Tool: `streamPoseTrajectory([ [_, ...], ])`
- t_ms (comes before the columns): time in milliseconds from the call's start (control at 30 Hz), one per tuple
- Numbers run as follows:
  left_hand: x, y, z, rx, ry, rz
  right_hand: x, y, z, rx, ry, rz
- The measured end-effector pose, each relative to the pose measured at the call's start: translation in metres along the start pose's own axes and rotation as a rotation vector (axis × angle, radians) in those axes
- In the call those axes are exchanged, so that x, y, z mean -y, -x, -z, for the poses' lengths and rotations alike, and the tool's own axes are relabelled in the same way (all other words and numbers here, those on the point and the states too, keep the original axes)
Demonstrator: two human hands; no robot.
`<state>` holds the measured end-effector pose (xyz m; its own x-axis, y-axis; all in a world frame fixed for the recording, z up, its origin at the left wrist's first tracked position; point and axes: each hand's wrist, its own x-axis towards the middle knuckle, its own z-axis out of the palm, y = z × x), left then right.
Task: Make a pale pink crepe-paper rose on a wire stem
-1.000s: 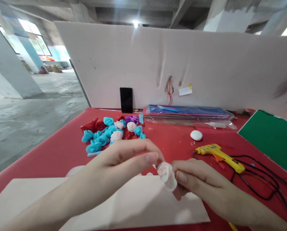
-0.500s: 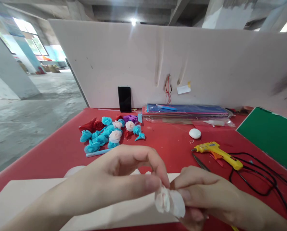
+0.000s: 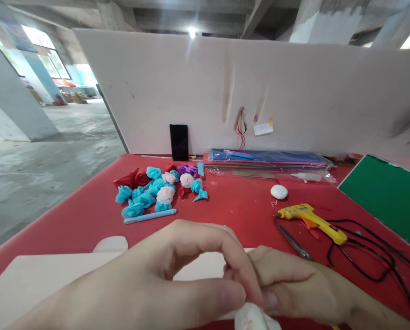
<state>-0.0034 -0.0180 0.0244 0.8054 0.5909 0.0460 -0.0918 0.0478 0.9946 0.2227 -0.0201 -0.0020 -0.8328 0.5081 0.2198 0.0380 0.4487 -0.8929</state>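
A small pale paper flower [image 3: 253, 318], with curled layers, is low in the head view, partly cut off by the bottom edge. My left hand [image 3: 184, 275] comes in from the left, its thumb and fingertips closed at the flower's upper edge. From the other side my right hand [image 3: 294, 284] grips the flower's base and paper, its fingers bent and partly hidden. Both hands touch each other there. Under them lies a cream sheet of paper [image 3: 47, 279], with a rounded pale piece [image 3: 111, 244] at its far edge.
Several blue, red, pink and purple paper flowers [image 3: 145, 199] lie left of centre, beside a light blue pen [image 3: 150, 216]. At right are a yellow glue gun [image 3: 311, 220] with black cord, a metal tool [image 3: 294, 240], a white oval object [image 3: 279, 191] and a green board [image 3: 390, 197]. A phone [image 3: 179, 142] stands behind.
Both hands and the flower have come lower and closer to me. The left fingers have shifted right over the flower, and more of the blue pen and the metal tool shows.
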Motion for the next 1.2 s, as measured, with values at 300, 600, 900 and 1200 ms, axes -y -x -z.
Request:
streamPoseTrajectory([
  [300,-0.003,0.004,-0.006,-0.112,-0.122,-0.038,-0.021,-0.004,0.000,-0.019,-0.023,0.285],
  [600,0.002,0.005,-0.007,-0.147,-0.232,0.035,-0.026,-0.005,0.001,0.027,-0.256,0.175],
  [900,0.015,0.013,-0.008,-0.089,-0.298,-0.115,-0.036,-0.005,-0.011,0.065,-0.577,0.105],
  [1200,0.023,0.003,-0.005,0.025,-0.074,-0.161,-0.035,-0.004,-0.016,0.092,-0.801,-0.169],
])
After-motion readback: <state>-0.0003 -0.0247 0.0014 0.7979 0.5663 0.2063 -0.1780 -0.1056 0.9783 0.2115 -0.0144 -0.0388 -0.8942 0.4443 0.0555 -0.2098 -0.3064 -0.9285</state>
